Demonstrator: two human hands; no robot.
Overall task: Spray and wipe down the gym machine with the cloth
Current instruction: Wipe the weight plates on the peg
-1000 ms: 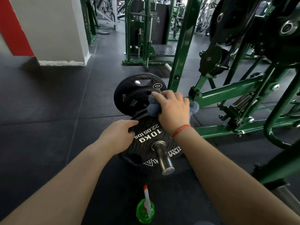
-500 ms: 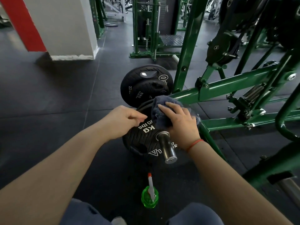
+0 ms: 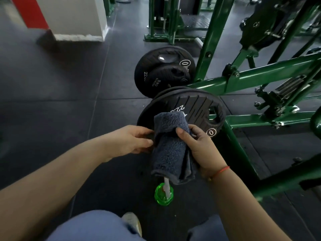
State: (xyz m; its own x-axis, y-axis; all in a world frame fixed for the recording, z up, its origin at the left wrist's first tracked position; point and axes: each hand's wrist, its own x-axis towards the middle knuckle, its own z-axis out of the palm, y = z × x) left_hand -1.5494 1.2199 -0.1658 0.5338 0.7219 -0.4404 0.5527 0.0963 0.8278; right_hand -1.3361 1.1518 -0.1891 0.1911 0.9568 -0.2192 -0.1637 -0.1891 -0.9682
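I judged this to be the wiping step, paused for a regrip: my right hand (image 3: pixel 201 150) was closed around the cloth (image 3: pixel 171 146), thumb across its front, while my left hand (image 3: pixel 132 141) pinched the cloth's near edge between fingertips, otherwise loosely curled. The cloth, a dark blue-grey terry towel folded into a thick strip, hung in front of the weight plate (image 3: pixel 192 108) without clearly pressing on it. That plate looked like matte black rubber, round, ribbed and pierced by a grip hole, mounted on the glossy green steel frame (image 3: pixel 260 75). The green translucent spray bottle (image 3: pixel 164 193) stood on the rubber floor (image 3: pixel 52 110) just below the cloth. Next, I reckoned, the fold needed a fresh face pressed flat onto the plate.
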